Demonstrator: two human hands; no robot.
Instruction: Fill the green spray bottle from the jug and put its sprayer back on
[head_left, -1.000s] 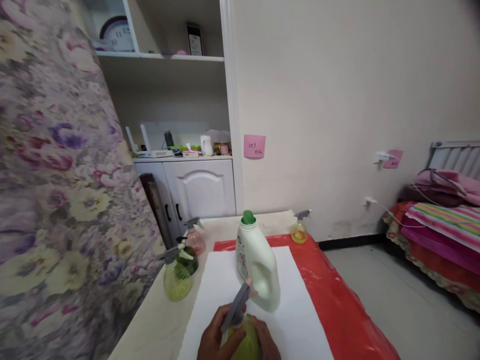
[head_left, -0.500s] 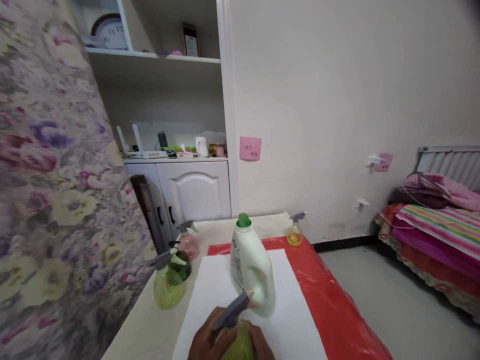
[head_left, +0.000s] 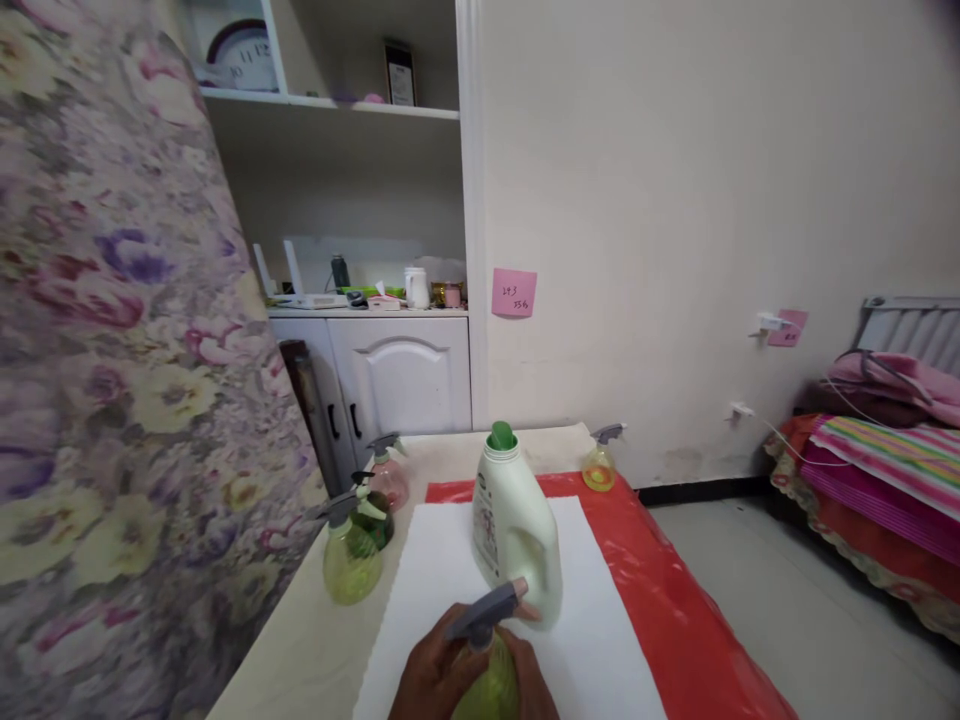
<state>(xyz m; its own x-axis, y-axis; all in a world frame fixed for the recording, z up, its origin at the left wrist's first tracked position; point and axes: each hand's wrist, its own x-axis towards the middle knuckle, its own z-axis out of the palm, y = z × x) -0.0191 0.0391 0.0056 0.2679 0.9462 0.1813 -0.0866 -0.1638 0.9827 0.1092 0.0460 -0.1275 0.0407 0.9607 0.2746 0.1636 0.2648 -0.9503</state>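
Observation:
At the bottom middle, a yellow-green spray bottle (head_left: 489, 692) with a grey trigger head is held between both hands. My left hand (head_left: 429, 668) wraps its left side, fingers closed near the neck. Around the right side of the bottle, my right hand (head_left: 531, 678) is closed, its fingers partly hidden. Just beyond stands a large pale green jug (head_left: 517, 530) with a handle and a green piece at its mouth, upright on a white sheet (head_left: 420, 590). The bottle's nozzle overlaps the jug's lower part in view; whether they touch I cannot tell.
On the table's left stand a yellow-green spray bottle (head_left: 352, 565), a dark green bottle (head_left: 381, 515) and a pink spray bottle (head_left: 390, 480). A small yellow spray bottle (head_left: 599, 467) stands at the back right on a red cover (head_left: 645, 570). A floral curtain (head_left: 135, 400) hangs left.
The whole view has shifted, so the scene sits slightly further right. Both hands still hold the spray bottle in front of the jug, with no clear change of grip.

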